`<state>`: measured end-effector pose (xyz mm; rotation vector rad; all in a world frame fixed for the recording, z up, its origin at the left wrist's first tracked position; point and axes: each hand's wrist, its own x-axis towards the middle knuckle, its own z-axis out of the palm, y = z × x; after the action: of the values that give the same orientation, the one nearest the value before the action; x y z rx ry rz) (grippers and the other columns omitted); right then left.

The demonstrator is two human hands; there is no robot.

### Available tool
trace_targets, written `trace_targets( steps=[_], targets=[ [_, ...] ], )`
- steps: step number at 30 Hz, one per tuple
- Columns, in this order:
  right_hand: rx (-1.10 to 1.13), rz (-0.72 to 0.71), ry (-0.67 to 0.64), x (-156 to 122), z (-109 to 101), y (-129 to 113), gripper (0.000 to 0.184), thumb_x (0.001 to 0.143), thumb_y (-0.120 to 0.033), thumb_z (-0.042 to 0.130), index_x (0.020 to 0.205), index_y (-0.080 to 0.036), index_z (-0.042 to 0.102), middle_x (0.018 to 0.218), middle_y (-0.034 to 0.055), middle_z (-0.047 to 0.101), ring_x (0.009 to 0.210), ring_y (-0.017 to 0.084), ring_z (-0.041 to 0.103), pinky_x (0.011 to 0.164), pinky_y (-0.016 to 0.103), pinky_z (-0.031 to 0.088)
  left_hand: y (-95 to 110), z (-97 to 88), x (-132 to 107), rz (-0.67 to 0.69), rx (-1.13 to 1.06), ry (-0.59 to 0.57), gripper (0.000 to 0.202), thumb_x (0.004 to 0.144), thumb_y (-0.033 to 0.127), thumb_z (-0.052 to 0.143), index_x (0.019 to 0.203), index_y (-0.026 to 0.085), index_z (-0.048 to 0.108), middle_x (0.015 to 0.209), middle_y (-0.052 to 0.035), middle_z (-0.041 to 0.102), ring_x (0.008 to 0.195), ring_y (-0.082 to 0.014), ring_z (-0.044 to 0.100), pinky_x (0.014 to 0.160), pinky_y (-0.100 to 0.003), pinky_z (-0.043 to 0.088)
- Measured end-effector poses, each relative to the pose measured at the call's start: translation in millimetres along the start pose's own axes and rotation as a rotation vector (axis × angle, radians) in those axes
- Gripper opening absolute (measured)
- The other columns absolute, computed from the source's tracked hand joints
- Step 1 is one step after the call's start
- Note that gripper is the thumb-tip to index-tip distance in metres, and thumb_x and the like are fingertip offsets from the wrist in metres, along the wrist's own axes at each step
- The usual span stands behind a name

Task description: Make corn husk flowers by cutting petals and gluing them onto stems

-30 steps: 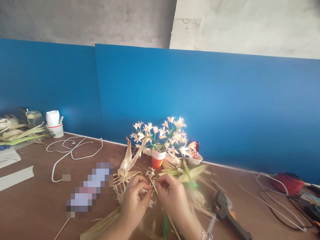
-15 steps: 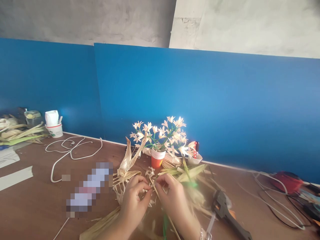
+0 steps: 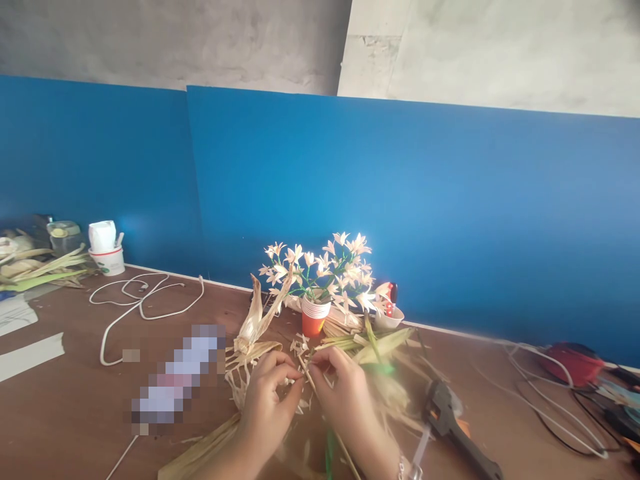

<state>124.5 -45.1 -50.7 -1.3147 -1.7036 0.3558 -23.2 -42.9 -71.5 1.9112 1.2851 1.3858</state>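
My left hand (image 3: 273, 393) is closed in a pinch, its fingertips meeting beside the upper end of a thin tan stalk (image 3: 307, 375). What sits in that pinch is too small to make out. Facing it, my right hand (image 3: 345, 393) pinches the stalk near the same end; the stalk slants down under this hand toward the bottom edge. Dried corn husks (image 3: 257, 317) and pale husk scraps lie around both hands. Just beyond stands an orange-red paper cup (image 3: 314, 321) holding white husk flowers (image 3: 325, 263) on green stems.
A dark glue gun (image 3: 450, 427) lies right of my right hand. Greenish husks (image 3: 387, 347) spread behind it. At left are a white cable (image 3: 143, 303), a blurred-out device (image 3: 177, 377) and a white cup (image 3: 107, 259). A red pouch (image 3: 573, 363) and cords lie far right. A blue partition (image 3: 400, 200) closes the back.
The view has shifted very slightly. Both hands keep nearly the same pinch and place, with no clear movement of the stalk.
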Motion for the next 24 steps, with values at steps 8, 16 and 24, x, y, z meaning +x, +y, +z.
trace_targets(
  steps=[8,16,24],
  targets=[
    [0.227,0.099,0.021,2.4,-9.4,-11.4,0.020,0.086,-0.032,0.056,0.102,-0.020,0.059,0.080,0.0026,0.067,0.071,0.018,0.061,0.064,0.026,0.047,1.5,-4.0,9.6,-0.258,-0.289,0.019,0.025,0.075,0.043,0.063,0.065,0.020,0.066,0.082,-0.0049,0.062,0.080,-0.0218,0.058,0.069,-0.029,0.045],
    [0.580,0.271,-0.079,11.0,-19.3,-11.1,0.038,0.082,-0.049,0.061,0.103,-0.018,0.070,0.083,0.0052,0.070,0.073,0.018,0.061,0.066,0.027,0.048,14.4,-7.6,8.0,-0.396,-0.612,-0.185,0.022,0.071,0.041,0.069,0.065,0.019,0.066,0.073,0.0002,0.059,0.071,-0.0164,0.054,0.066,-0.025,0.043],
    [0.586,0.322,-0.022,11.9,-19.0,-15.1,0.036,0.069,-0.051,0.072,0.070,-0.015,0.066,0.064,0.0023,0.064,0.057,0.014,0.054,0.054,0.024,0.044,6.0,3.2,2.8,-0.585,-0.781,-0.274,0.027,0.063,0.042,0.077,0.068,0.017,0.068,0.064,-0.0006,0.068,0.066,-0.0157,0.059,0.066,-0.026,0.044]
  ],
)
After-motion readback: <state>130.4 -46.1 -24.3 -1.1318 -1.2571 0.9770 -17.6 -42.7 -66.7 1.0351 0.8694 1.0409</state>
